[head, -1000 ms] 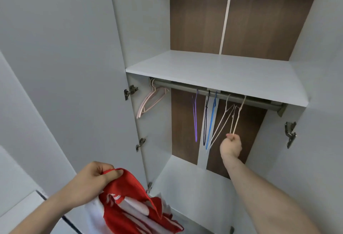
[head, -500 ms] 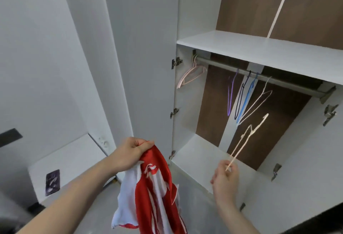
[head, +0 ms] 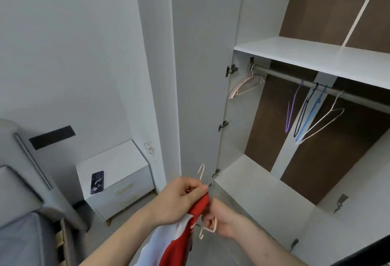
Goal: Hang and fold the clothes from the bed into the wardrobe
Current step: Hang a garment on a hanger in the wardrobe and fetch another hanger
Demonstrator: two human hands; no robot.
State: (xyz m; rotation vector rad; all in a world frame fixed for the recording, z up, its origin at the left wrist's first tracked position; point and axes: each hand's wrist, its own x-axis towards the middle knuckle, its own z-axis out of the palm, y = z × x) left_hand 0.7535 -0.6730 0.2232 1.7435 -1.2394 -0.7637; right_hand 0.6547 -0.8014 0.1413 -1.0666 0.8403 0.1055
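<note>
While the red-and-white shirt (head: 185,234) is pinched by the left hand (head: 179,200), a white hanger (head: 207,226) is gripped by the right hand (head: 221,219).

Your red and white garment (head: 179,236) hangs bunched below your hands, its red top edge gathered up beside the pale hanger (head: 207,226) you have taken. That hanger's hook (head: 201,171) pokes up above your knuckles, while 1 curved end shows lower down. In the open wardrobe (head: 263,191), the rail (head: 295,80) carries a pink hanger (head: 245,85) at its left end, then purple, black, blue and white hangers farther right.
</note>
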